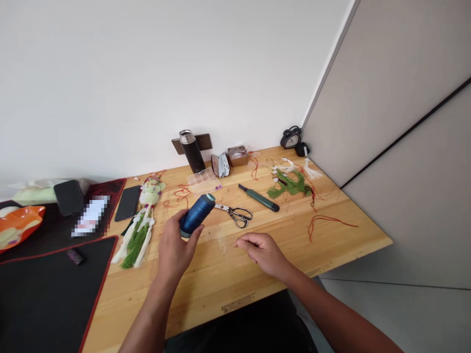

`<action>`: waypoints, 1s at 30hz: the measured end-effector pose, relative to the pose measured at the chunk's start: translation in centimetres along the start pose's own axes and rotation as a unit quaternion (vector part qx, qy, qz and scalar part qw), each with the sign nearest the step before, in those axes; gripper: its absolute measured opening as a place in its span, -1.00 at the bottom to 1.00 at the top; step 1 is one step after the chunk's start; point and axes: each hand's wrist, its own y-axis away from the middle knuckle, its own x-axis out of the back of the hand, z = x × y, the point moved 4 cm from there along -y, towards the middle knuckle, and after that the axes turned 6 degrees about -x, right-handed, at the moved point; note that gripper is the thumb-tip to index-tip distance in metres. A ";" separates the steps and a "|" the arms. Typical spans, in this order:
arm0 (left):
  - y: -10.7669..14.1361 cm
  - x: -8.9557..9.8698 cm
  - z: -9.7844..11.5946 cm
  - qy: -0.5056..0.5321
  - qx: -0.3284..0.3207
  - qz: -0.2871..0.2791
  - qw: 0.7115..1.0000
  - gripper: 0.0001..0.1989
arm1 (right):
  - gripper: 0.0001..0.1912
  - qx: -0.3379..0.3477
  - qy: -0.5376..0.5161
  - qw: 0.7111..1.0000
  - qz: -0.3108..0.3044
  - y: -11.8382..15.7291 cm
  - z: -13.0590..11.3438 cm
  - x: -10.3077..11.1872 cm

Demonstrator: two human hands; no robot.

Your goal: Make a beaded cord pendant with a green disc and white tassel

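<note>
The left hand (174, 245) is clamped around a dark-blue cylindrical thread spool (196, 214), which is held tilted over the light-wood plank desk (331, 250), just left of the steel scissors with black looped handles (239, 215). The right hand (263, 252), empty and open with its fingers loosely curled, hovers apart from the left, in front of the scissors. Correct grip: wrap the fingers around the spool's lower end, leaving its upper end and most of the wound thread exposed.

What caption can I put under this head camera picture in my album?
A left hand holds a dark blue thread spool above a wooden desk, the right hand beside scissors.
</note>
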 end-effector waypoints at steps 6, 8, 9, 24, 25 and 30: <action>-0.5 -0.2 0.3 0.051 0.026 -0.003 0.998 -0.45 | -0.62 0.037 0.033 0.998 -0.042 0.4 -0.4 -1.8; -0.6 -0.3 0.3 0.092 0.043 -0.007 0.995 -0.45 | -0.67 0.035 0.053 0.996 -0.067 0.5 -0.2 -2.5; -0.6 -0.4 0.3 0.118 0.053 -0.010 0.992 -0.44 | -0.69 0.030 0.067 0.994 -0.080 0.6 -0.1 -2.8; -0.2 0.7 3.3 0.350 0.141 -0.191 0.906 -0.43 | -0.31 0.116 -0.092 0.989 -0.016 -1.2 -4.8 4.5; -0.2 0.6 3.6 0.356 0.144 -0.197 0.902 -0.44 | -0.28 0.133 -0.096 0.986 -0.024 -1.1 -5.5 4.6; 1.1 -0.9 4.9 0.458 0.200 -0.244 0.831 -0.41 | -0.23 0.162 -0.025 0.985 -0.060 -0.6 -7.9 3.5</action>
